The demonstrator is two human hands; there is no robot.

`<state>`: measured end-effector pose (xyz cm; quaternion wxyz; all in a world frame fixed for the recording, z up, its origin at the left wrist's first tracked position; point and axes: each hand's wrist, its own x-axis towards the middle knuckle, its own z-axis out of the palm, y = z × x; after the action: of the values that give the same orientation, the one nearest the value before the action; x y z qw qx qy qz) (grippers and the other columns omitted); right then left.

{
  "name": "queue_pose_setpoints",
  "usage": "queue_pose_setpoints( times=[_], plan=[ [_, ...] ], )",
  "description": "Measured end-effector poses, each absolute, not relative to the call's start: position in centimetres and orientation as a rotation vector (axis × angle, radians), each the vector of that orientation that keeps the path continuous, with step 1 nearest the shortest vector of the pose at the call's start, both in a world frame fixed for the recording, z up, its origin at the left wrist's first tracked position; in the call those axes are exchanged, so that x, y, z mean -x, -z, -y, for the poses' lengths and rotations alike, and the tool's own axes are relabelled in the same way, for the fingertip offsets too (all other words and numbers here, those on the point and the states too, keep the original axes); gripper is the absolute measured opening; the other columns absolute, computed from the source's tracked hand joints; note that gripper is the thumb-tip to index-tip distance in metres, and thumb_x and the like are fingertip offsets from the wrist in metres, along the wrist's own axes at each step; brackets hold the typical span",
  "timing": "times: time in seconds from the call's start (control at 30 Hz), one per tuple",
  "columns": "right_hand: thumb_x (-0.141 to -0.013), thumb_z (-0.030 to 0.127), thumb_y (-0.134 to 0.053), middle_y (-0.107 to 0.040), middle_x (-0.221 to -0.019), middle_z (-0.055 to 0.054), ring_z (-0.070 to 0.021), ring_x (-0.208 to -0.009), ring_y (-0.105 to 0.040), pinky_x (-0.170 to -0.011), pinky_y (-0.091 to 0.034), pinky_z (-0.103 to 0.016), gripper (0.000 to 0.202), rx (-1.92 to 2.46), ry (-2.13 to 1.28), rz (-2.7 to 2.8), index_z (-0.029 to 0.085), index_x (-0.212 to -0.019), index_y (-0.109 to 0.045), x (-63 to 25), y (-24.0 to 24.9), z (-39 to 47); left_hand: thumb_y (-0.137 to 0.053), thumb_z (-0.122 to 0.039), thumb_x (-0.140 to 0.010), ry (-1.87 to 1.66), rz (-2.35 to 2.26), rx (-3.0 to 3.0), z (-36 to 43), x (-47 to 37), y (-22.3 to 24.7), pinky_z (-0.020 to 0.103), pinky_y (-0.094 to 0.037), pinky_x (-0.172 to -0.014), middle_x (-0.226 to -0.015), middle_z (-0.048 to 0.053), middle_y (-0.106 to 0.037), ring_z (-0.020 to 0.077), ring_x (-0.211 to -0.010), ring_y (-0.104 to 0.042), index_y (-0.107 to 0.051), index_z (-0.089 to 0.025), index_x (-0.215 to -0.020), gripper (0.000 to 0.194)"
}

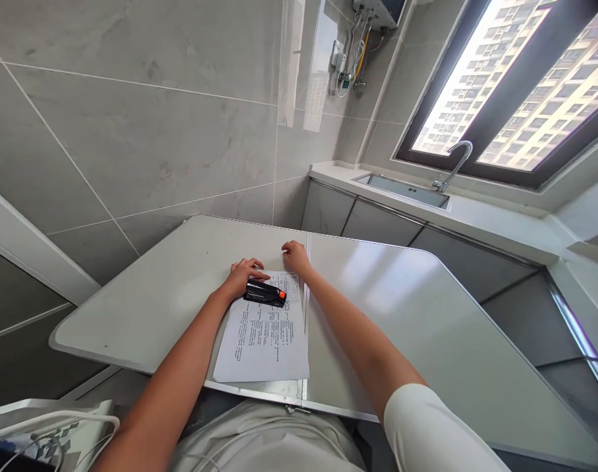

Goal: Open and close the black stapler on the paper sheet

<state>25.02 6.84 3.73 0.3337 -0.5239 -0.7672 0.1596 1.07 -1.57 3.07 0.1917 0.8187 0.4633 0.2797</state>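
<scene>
Printed paper sheets (267,341) lie on the white folding table (378,295), left of its middle seam. Across their upper part rests a black stapler (264,293) with an orange-red mark at its right end. My left hand (244,274) is at the far left corner of the paper, just beyond the stapler, with its fingers spread over the sheet's far edge. At the paper's far right corner is my right hand (295,255), its fingers curled; whatever may be between them is too small to make out.
A counter (500,219) with a sink (407,189) and tap stands beyond the table at the right, below a window. A tiled wall rises behind the table. Cables and a white rack (48,410) are at the lower left.
</scene>
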Motion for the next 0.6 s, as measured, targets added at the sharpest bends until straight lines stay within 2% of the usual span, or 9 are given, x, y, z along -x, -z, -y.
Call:
queue_pose_setpoints(
  times=[0.1, 0.23, 0.3, 0.37, 0.4, 0.5, 0.6],
  plan=[
    [-0.083, 0.006, -0.057, -0.069, -0.103, -0.008, -0.0199, -0.095, -0.062, -0.09, -0.049, -0.032, 0.025, 1.348, -0.434, 2.048, 0.018, -0.095, -0.074, -23.4, -4.1, -7.3, -0.067, -0.038, -0.093, -0.747, -1.353, -2.334, 1.8, -1.1, -3.1, 0.049, -0.032, -0.109, -0.12, 0.004, -0.066, 0.0266, -0.111, -0.054, -0.084, -0.037, -0.1, 0.018],
    [-0.092, 0.01, -0.049, -0.069, -0.119, -0.01, -0.0226, -0.111, -0.062, -0.1, -0.047, -0.037, 0.03, 1.327, -0.417, 2.075, 0.019, -0.109, -0.073, -25.4, -4.3, -4.8, -0.067, -0.038, -0.093, -0.779, -1.408, -2.339, 1.8, -1.2, -2.8, 0.05, -0.035, -0.105, -0.119, 0.006, -0.065, 0.0265, -0.108, -0.055, -0.084, -0.036, -0.1, 0.018],
    [-0.093, 0.011, -0.048, -0.071, -0.119, -0.008, -0.0222, -0.112, -0.064, -0.102, -0.048, -0.037, 0.032, 1.285, -0.442, 2.148, 0.022, -0.11, -0.073, -27.3, -4.2, -2.2, -0.069, -0.037, -0.093, -0.827, -1.44, -2.318, 1.6, -1.3, -2.5, 0.05, -0.037, -0.103, -0.118, 0.006, -0.065, 0.0271, -0.108, -0.056, -0.085, -0.036, -0.096, 0.016],
    [-0.092, 0.015, -0.056, -0.072, -0.123, -0.004, -0.0215, -0.116, -0.065, -0.105, -0.049, -0.036, 0.028, 1.186, -0.494, 2.281, 0.026, -0.11, -0.075, -29.1, -3.9, 1.0, -0.07, -0.036, -0.092, -0.876, -1.478, -2.301, 1.5, -1.4, -2.2, 0.051, -0.036, -0.103, -0.119, 0.006, -0.065, 0.028, -0.109, -0.055, -0.085, -0.035, -0.092, 0.015],
    [-0.093, 0.019, -0.059, -0.07, -0.131, -0.003, -0.0222, -0.124, -0.062, -0.109, -0.047, -0.036, 0.028, 1.124, -0.512, 2.35, 0.028, -0.115, -0.075, -29.9, -3.7, 2.5, -0.07, -0.036, -0.092, -0.896, -1.495, -2.296, 1.4, -1.4, -2.2, 0.052, -0.036, -0.104, -0.119, 0.006, -0.065, 0.0285, -0.11, -0.055, -0.085, -0.035, -0.092, 0.015],
    [-0.102, 0.031, -0.051, -0.054, -0.154, -0.006, -0.0261, -0.147, -0.044, -0.122, -0.037, -0.045, 0.039, 1.053, -0.472, 2.449, 0.027, -0.139, -0.063, -30.8, -2.9, 6.3, -0.07, -0.035, -0.092, -0.906, -1.52, -2.284, 1.3, -1.4, -2.1, 0.055, -0.034, -0.106, -0.121, 0.006, -0.064, 0.0297, -0.113, -0.054, -0.085, -0.036, -0.092, 0.015],
    [-0.105, 0.032, -0.044, -0.049, -0.158, -0.008, -0.0275, -0.152, -0.037, -0.125, -0.03, -0.051, 0.043, 1.102, -0.432, 2.451, 0.025, -0.145, -0.058, -30.3, -2.5, 7.7, -0.067, -0.039, -0.093, -0.878, -1.511, -2.257, 1.3, -1.1, -2.3, 0.057, -0.034, -0.108, -0.122, 0.007, -0.064, 0.0302, -0.114, -0.054, -0.084, -0.035, -0.096, 0.018]
  ],
)
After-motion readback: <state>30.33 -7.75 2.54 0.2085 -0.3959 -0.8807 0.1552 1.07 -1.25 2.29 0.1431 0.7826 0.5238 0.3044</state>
